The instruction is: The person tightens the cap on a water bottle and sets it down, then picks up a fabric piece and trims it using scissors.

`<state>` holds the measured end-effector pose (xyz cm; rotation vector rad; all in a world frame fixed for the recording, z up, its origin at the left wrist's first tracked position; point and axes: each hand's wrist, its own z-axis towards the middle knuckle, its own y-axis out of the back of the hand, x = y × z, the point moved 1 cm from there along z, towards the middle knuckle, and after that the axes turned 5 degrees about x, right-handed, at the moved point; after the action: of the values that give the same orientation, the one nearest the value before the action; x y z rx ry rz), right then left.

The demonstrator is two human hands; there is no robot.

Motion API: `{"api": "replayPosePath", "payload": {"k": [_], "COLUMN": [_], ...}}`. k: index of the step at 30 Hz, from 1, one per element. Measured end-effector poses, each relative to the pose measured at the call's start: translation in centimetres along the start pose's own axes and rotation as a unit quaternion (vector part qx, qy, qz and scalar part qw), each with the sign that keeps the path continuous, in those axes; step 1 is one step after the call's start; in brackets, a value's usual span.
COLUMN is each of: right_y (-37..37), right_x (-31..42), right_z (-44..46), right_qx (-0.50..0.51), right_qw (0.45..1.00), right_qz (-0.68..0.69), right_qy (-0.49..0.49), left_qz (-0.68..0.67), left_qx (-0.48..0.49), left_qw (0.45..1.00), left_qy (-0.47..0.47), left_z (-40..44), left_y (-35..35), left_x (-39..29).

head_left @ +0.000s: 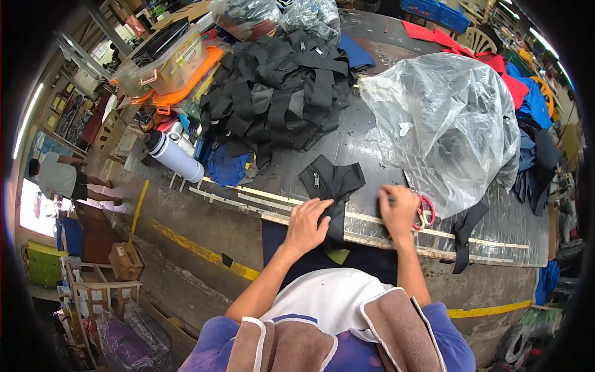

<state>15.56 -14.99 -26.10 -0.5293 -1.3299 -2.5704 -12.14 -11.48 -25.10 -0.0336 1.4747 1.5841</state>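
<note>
A black fabric piece (332,181) with a small zip puller lies at the table's front edge, its narrow end hanging toward my body. My left hand (308,223) rests against its left side, fingers stretched and thumb apart, not gripping it. To the right of the fabric, my right hand (400,209) hovers close over the tabletop. Its fingers are loosely bent and slightly blurred, with thumb and forefinger apart and nothing visible between them. Red-handled scissors (425,212) lie just right of that hand. Farther right, a black strip (468,232) drapes over the edge.
A heap of black fabric pieces (279,93) covers the table's back left. At right sits a big clear plastic bag (449,124). A water bottle (176,158) and blue cloth (228,166) lie left, near a clear bin (170,65). Another person (59,177) stands far left.
</note>
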Motion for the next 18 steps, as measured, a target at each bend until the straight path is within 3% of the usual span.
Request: {"api": "replayPosePath", "payload": {"k": [1,2,4,9,12,17,18], "right_y": [-0.7,-1.3,-1.9,-3.2,-2.4,0.0,0.7], "right_x": [0.7,1.6,4.1,5.4,4.8,3.1,2.7], "right_z": [-0.1,-0.4,-0.1,1.2,1.7,1.7,1.9], "right_qx": [0.067,0.067,0.14,0.163,0.3,0.271,0.289], "right_qw": [0.995,0.995,0.98,0.971,0.85,0.823,0.859], "right_qz": [0.078,0.078,0.127,0.129,0.429,0.491,0.415], "right_qy": [-0.004,-0.005,0.057,0.116,-0.062,-0.09,-0.074], "left_qz": [-0.004,-0.005,-0.008,-0.013,-0.014,-0.001,-0.001], "left_qx": [0.014,0.015,0.007,0.003,0.001,-0.016,-0.016], "left_qw": [1.0,1.0,1.0,0.999,0.999,1.0,1.0], "left_qy": [0.009,0.009,0.022,0.038,0.038,0.021,0.02], "left_z": [-0.1,-0.3,-0.5,-0.6,-0.6,-0.4,0.0], "left_y": [-0.7,-1.2,-1.5,-1.4,-1.2,-1.4,-1.2], "left_x": [-0.1,-0.1,-0.2,0.1,0.4,-0.1,-0.4]}}
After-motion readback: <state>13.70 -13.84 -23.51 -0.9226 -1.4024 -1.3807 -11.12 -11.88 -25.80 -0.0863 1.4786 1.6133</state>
